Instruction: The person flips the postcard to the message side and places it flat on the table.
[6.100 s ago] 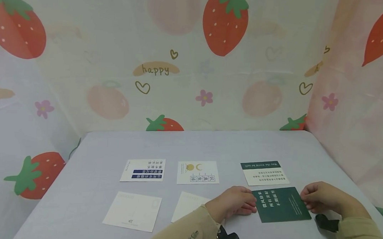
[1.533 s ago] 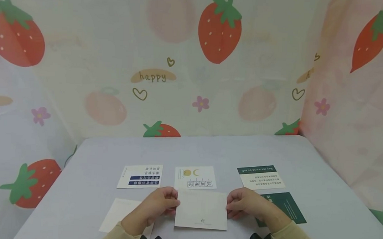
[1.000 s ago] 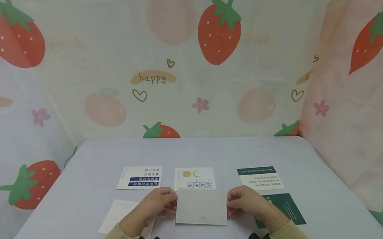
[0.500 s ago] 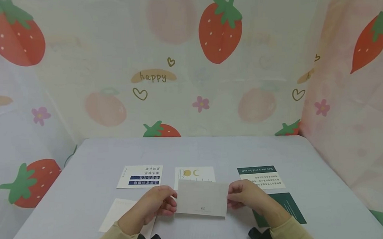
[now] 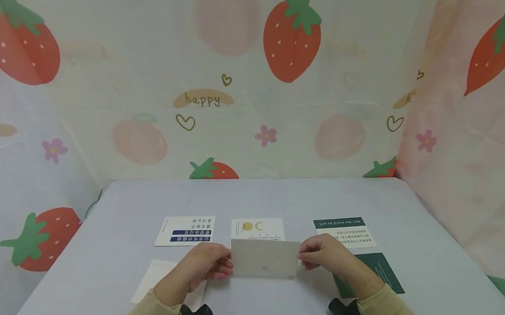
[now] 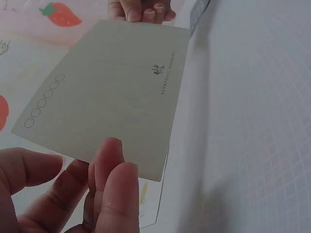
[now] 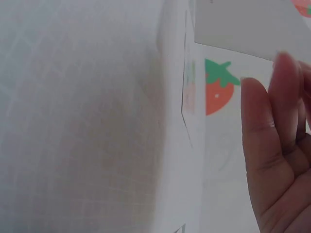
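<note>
A white postcard (image 5: 265, 257), with its plain side facing me, is held above the table and tilted. At its left edge my left hand (image 5: 199, 267) holds it with the fingertips. My right hand (image 5: 330, 259) pinches the opposite edge between thumb and fingers. Small circles and a tiny printed emblem show on the postcard (image 6: 116, 92) in the left wrist view. Just behind it lies a sun-and-moon card (image 5: 257, 227), its lower part hidden. A dark green card (image 5: 378, 273) lies partly beneath my right forearm.
A card with blue bars (image 5: 186, 230) lies at the back left, and a green-banded card (image 5: 344, 231) at the back right. My left arm covers part of a blank white card (image 5: 152, 275). Strawberry-printed cloth (image 5: 287, 145) walls in the white table (image 5: 149, 195).
Earlier both hands were at the green card, which now lies released. The white postcard has since been taken up from the near middle, then raised and tilted further away.
</note>
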Demonstrator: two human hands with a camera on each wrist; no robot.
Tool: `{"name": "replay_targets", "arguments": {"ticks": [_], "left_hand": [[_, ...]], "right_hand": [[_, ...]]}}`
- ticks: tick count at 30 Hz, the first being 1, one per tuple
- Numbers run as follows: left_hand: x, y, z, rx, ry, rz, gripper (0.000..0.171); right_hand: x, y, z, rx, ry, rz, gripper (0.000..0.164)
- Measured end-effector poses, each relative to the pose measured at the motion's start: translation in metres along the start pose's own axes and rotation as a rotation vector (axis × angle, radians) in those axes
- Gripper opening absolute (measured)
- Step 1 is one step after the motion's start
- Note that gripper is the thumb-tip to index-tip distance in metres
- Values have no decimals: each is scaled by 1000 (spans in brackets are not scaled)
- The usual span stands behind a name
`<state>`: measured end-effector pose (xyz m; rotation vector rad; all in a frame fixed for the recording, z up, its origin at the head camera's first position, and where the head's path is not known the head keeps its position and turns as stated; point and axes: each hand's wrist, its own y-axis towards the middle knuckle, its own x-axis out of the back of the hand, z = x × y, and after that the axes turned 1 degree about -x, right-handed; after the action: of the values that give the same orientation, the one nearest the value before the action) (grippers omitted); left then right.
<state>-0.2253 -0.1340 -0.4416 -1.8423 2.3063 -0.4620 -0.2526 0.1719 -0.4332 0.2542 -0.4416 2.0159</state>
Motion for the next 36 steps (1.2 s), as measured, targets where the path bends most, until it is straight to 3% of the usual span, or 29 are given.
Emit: {"name": "replay_targets", "arguments": {"ticks": [7,17,24,36], "left_hand": [[1,0,-1,2,14,-13,27],[4,0,1,-22,23,20,24],[4,1,5,-47,35,31,21],[4,-1,6,-50,92,-27,14]], "right_hand": [[-1,-1,0,-3,82,50,18],[-2,-1,-1,-1,118,35,23],[-5,0,-4,-34,84,2,21],[-14,2,-4,-28,92,-7,10]]}}
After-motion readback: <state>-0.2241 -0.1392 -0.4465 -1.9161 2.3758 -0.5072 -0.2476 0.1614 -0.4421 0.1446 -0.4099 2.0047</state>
